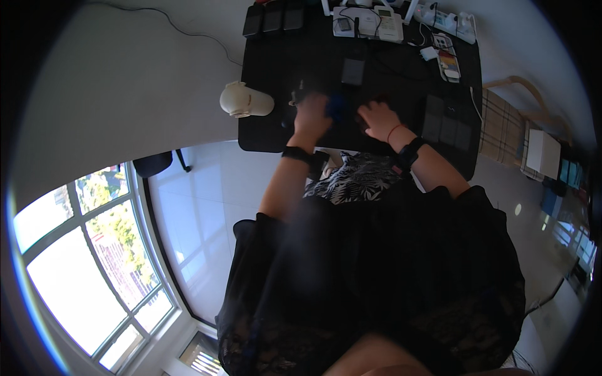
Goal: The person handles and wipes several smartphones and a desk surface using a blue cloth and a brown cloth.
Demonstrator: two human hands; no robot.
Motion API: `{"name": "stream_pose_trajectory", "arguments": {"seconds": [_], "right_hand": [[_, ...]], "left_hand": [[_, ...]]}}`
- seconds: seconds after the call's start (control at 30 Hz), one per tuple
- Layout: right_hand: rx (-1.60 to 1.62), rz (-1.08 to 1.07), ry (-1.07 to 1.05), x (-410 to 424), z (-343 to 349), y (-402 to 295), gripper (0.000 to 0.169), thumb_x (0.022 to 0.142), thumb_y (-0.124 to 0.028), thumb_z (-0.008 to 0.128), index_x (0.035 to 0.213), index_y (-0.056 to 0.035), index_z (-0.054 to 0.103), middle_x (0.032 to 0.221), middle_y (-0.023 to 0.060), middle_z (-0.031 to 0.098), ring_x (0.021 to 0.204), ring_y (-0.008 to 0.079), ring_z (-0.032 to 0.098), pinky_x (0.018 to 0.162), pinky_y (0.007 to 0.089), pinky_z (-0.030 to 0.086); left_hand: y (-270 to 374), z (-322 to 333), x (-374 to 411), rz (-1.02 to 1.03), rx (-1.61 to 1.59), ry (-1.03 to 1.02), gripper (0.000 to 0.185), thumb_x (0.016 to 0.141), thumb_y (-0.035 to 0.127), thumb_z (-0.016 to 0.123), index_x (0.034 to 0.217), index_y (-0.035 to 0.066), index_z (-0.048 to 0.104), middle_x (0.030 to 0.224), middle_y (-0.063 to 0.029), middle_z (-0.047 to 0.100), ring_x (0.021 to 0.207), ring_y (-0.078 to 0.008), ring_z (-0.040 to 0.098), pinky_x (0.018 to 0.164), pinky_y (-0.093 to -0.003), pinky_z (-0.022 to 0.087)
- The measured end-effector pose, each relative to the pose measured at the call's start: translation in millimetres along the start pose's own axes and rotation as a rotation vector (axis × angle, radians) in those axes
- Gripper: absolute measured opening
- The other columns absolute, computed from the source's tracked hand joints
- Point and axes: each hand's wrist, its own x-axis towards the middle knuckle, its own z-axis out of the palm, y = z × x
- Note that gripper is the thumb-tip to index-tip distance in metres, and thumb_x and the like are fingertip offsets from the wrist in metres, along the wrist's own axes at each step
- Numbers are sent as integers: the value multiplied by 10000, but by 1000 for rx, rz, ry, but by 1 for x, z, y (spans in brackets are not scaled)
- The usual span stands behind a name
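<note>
My left hand is over the front left part of the black table, blurred, next to a dark blue object at its right side. Whether the fingers grip that object cannot be made out. Just beyond this hand lies a small light metallic item, too blurred to name. My right hand rests lower right of a phone-like dark device, its fingers bent over something dark and reddish that is mostly hidden. Both wrists wear black bands, and the right one also has a thin red cord.
A cream-coloured bottle-like container lies or leans at the left edge. Dark flat boxes line the back left. A white router, a remote control and a power strip stand behind, with cables. More dark flat devices lie on the right.
</note>
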Motion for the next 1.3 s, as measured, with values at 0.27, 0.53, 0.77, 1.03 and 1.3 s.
{"name": "stream_pose_trajectory", "arguments": {"seconds": [0.27,0.53,0.77,1.03,1.3], "right_hand": [[257,-226,64,5,38,-36,353,721,-125,694,1064,-175,626,1060,81,587,1020,313,554,862,422,482],[397,433,298,-59,40,5,440,752,-209,676,1155,-78,557,1079,180,577,969,369,587,865,433,482],[724,362,408,-79,43,5,462,742,-213,669,1181,-131,552,1215,181,489,1097,361,521,937,410,444],[210,112,440,-31,40,4,283,732,-107,667,1010,-156,673,1099,125,601,1024,318,581,862,428,481],[457,-173,102,-50,64,2,195,692,-117,599,855,-93,703,904,130,662,861,315,632,779,394,494]], "left_hand": [[-7,-47,-6,-28,-201,18,549,697,239,682,1192,75,513,1284,-184,487,1140,-374,514,933,-423,455],[-7,-32,8,234,-64,-45,484,718,180,678,1168,97,520,1317,-133,478,1098,-374,543,901,-452,477],[-8,-17,13,216,-56,-146,455,722,63,641,1160,107,527,1371,-163,446,1198,-383,488,992,-440,420],[0,-39,9,119,-193,122,423,711,117,620,1125,88,540,1218,-184,549,1146,-390,504,963,-455,419],[62,-13,-8,-20,-359,75,454,668,142,649,1098,33,550,1112,-214,568,1079,-396,522,927,-432,433]]}}
